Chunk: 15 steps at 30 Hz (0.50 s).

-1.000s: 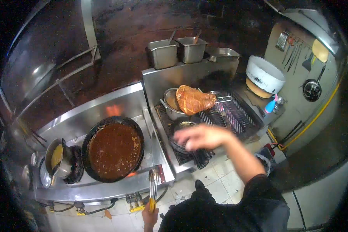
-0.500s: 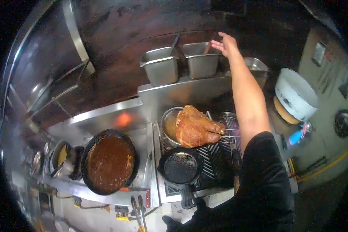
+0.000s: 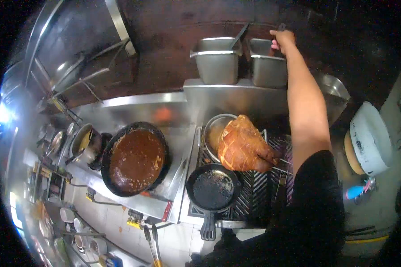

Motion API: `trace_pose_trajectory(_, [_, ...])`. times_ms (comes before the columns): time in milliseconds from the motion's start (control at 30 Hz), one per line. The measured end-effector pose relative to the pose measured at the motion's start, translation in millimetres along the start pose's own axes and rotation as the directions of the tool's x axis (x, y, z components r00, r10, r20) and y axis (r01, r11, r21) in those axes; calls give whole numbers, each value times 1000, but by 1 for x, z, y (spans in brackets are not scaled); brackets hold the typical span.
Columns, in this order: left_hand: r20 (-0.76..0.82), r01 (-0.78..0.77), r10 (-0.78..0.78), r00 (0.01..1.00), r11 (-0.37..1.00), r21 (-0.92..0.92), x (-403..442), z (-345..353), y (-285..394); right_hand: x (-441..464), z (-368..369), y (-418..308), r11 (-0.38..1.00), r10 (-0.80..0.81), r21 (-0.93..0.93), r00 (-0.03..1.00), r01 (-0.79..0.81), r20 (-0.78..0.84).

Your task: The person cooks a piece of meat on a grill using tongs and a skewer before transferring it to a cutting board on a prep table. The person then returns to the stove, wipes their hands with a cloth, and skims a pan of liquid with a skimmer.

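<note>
My right hand (image 3: 284,41) reaches far forward, its fingers curled round the dark handle of a utensil (image 3: 281,27) above the right steel container (image 3: 268,69); the utensil's lower end is hidden inside. Beside it, the left steel container (image 3: 217,66) has another dark handle (image 3: 239,35) leaning out. Below my arm, a large browned, scored joint of meat (image 3: 245,144) lies skewered on the grill (image 3: 256,191), partly over a round metal bowl (image 3: 216,133). My left hand is out of view.
A black cast-iron pan (image 3: 213,189) sits at the grill's front. To its left is a wide pan of brown sauce (image 3: 137,158), with a small pot (image 3: 87,142) beyond. Tongs (image 3: 152,244) hang at the front edge. At right stands a big white pot (image 3: 370,140).
My right hand has gone from open fingers beside the right container to closed round the utensil's handle. The whole view has shifted, with the scene sitting farther right at the back.
</note>
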<state>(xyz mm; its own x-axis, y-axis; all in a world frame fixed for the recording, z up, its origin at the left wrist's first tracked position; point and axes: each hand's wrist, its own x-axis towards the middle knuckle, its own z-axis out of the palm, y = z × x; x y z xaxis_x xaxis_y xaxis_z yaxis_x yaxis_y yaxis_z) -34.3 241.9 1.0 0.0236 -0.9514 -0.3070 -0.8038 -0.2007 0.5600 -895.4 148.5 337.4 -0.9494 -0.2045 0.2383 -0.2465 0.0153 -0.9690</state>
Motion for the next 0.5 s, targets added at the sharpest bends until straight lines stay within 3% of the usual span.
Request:
trace_pose_trajectory(67, [36,78,-70,997,871,-485,12,11,-33,3,-1,-11,946,-97,-293,985,136,144])
trace_pose_trajectory(100, [-35,-97,92,995,972,-214,1,7,-10,-8,-3,-23,924,-161,-324,975,203,153])
trace_pose_trajectory(133, [-45,-263,267,963,961,80,-5,5,14,-38,-10,-41,842,-328,-372,919,390,219])
trace_pose_trajectory(167, [-68,-257,260,963,965,44,-2,10,3,-59,-16,-54,790,-424,-393,882,471,204])
trace_pose_trajectory(200, [-93,-251,250,964,968,5,6,20,-13,-61,-21,-53,821,-437,-353,891,450,121])
trace_pose_trajectory(233, [-76,-207,202,976,976,-73,10,26,-23,-25,-32,-38,582,-573,-568,789,581,220])
trace_pose_trajectory(267, [-56,-166,160,986,975,-147,12,26,-15,-39,-32,-46,566,-382,-696,889,442,253])
trace_pose_trajectory(333, [-65,-222,214,975,960,-168,12,28,-9,-58,-40,-46,426,-649,-779,755,459,90])
trace_pose_trajectory(400, [-56,-257,250,967,943,-213,18,31,-16,-91,-39,-49,409,-664,-731,728,547,173])
trace_pose_trajectory(433, [19,-226,230,973,964,-138,20,27,-13,-105,-39,-50,403,-669,-705,713,584,208])
trace_pose_trajectory(500, [7,-260,263,965,957,-126,28,32,-25,-111,-57,-62,469,-700,-661,703,586,126])
